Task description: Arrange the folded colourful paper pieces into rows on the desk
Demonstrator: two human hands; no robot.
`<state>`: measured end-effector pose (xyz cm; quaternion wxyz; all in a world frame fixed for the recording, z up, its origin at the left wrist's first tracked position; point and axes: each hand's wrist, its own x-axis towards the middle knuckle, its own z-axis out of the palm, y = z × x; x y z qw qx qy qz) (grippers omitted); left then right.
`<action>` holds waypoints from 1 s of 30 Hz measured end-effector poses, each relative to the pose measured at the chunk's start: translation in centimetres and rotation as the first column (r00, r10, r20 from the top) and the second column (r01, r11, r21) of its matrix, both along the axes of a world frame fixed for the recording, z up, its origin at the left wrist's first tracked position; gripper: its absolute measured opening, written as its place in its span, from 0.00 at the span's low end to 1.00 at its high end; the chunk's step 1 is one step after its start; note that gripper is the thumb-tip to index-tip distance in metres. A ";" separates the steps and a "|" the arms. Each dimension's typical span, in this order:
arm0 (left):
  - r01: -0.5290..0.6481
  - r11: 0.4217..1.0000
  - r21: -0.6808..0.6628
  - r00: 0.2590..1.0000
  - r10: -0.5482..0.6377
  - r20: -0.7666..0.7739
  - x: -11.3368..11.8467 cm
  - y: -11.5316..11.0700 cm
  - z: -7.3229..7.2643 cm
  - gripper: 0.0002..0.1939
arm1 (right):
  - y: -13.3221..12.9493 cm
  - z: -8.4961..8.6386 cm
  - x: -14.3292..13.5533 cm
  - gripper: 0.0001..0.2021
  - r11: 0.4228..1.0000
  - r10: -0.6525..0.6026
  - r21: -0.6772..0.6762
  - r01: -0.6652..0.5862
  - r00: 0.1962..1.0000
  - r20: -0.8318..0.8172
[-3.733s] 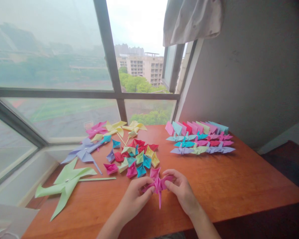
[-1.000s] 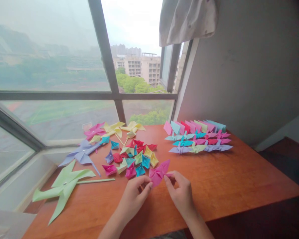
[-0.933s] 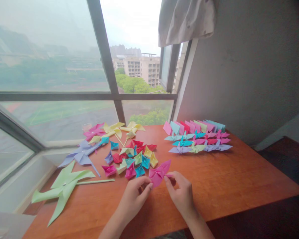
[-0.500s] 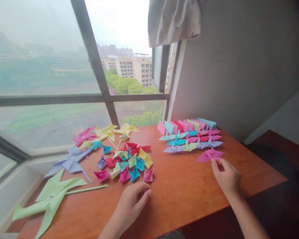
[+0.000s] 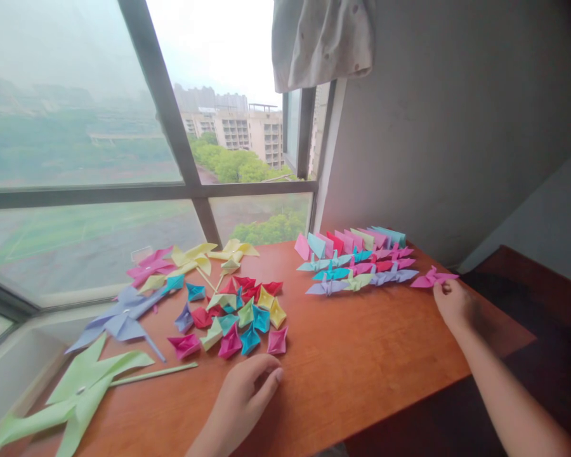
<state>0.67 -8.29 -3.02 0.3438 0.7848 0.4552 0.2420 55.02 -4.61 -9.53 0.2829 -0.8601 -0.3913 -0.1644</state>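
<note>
Right hand [image 5: 457, 308] pinches a magenta folded-paper crane [image 5: 427, 279] at the right end of the front row of lavender and light-green paper cranes [image 5: 358, 282].
The right fingers grasp the magenta crane's near edge; whether it touches the brown wooden worktop [image 5: 361, 355] is hard to tell. The left hand [image 5: 242, 397] has its fingers released and loosely curled, near a pink folded-paper boat [image 5: 277, 341] at the front of a multicoloured cluster of paper boats [image 5: 250, 338].
</note>
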 end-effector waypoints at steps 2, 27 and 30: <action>0.000 1.000 -0.004 1.000 0.000 -0.003 0.0 0.0 0.0 0.13 | 1.1 0.0 0.1 0.10 1.000 -0.004 -0.020 0.003 1.000 -0.024; 0.018 1.000 -0.025 1.000 -0.017 0.024 -0.1 0.2 -0.1 0.11 | 3.5 -0.1 0.3 0.11 0.996 0.083 -0.016 -0.087 0.983 -0.164; 0.017 0.999 -0.031 1.000 -0.016 0.012 -0.1 0.1 0.0 0.12 | 3.5 -0.2 0.3 0.11 0.995 0.093 -0.013 -0.097 0.982 -0.166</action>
